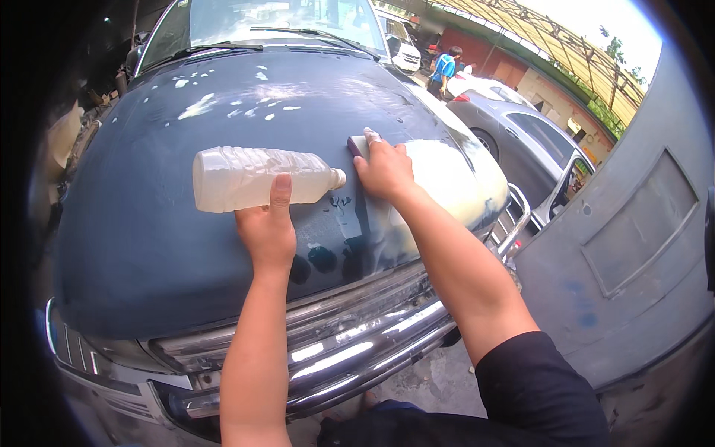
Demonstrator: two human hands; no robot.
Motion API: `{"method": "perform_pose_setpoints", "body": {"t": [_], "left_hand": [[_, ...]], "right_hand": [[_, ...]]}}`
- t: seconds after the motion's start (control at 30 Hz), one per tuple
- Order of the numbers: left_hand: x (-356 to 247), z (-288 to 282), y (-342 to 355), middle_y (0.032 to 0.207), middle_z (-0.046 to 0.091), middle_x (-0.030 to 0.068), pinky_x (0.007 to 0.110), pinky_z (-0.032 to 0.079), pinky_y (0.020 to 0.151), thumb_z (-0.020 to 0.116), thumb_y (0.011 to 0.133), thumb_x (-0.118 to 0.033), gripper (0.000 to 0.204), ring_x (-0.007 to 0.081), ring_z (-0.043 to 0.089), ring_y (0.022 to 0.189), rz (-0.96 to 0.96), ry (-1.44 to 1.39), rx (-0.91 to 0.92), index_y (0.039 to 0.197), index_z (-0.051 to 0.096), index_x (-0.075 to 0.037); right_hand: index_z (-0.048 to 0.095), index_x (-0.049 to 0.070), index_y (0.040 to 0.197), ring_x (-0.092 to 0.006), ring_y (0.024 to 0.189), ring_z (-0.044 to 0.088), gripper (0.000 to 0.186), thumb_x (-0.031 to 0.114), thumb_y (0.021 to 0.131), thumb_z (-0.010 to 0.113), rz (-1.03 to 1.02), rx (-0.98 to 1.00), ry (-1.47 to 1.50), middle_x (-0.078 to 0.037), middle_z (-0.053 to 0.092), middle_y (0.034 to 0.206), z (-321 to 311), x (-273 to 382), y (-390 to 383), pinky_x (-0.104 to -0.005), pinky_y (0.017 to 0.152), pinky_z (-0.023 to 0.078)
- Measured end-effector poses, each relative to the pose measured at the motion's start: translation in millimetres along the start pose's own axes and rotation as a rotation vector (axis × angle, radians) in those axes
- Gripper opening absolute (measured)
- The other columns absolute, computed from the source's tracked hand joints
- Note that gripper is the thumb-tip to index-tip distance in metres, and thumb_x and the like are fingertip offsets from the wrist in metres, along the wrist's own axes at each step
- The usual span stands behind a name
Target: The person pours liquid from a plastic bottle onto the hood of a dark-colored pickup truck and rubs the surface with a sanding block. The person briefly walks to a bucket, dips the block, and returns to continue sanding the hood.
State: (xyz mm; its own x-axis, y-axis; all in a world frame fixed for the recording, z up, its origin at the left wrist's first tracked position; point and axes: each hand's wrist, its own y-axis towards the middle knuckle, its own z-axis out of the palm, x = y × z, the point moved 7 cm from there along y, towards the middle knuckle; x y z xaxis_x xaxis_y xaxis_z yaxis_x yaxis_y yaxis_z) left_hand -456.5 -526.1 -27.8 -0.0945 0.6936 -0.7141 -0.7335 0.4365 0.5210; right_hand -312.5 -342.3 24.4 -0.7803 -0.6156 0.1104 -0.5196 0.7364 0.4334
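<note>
My left hand (267,231) is wrapped round a translucent plastic bottle (253,177), which lies nearly level with its neck to the right. Cloudy liquid seems to be inside. Below the bottle's mouth, water drops and dark wet streaks mark the dark blue car hood (164,253). My right hand (386,170) grips a sanding block (358,146), dark-sided with a pale top, pressed flat on the hood. Beside that hand spreads a large cream-white patch (447,179) of bare filler or primer. Its palm side is hidden.
Small pale spots (197,106) dot the hood's far part, below the windshield (275,22). A chrome grille and bumper (357,350) run along the near edge. At right stand a grey panel (633,223) and a silver car (521,127). A person in blue (444,68) is farther back.
</note>
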Motion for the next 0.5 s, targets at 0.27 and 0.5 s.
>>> {"method": "perform_pose_setpoints", "body": {"t": [0.27,0.5], "left_hand": [[-4.4,-25.9,-2.7,0.124,0.060,0.0117,0.034,0.043,0.102,0.067,0.097,-0.034,0.050,0.0196,0.057,0.114,0.034,-0.012,-0.071,0.127,0.054,0.003],[-7.2,5.9,0.1,0.123,0.060,0.0105,0.034,0.043,0.102,0.067,0.098,-0.031,0.047,0.0192,0.056,0.114,0.043,-0.056,0.008,0.127,0.053,0.003]], "right_hand": [[0.049,0.003,0.142,-0.0391,0.112,0.053,0.062,0.025,0.086,0.066,-0.285,-0.057,0.138,-0.018,0.060,0.132,-4.9,33.1,-116.4,-0.0470,0.098,0.043],[0.045,0.006,0.146,-0.0397,0.116,0.054,0.064,0.032,0.090,0.061,0.075,0.031,-0.079,-0.013,0.059,0.136,-0.7,-15.3,30.9,-0.0434,0.100,0.044]]}}
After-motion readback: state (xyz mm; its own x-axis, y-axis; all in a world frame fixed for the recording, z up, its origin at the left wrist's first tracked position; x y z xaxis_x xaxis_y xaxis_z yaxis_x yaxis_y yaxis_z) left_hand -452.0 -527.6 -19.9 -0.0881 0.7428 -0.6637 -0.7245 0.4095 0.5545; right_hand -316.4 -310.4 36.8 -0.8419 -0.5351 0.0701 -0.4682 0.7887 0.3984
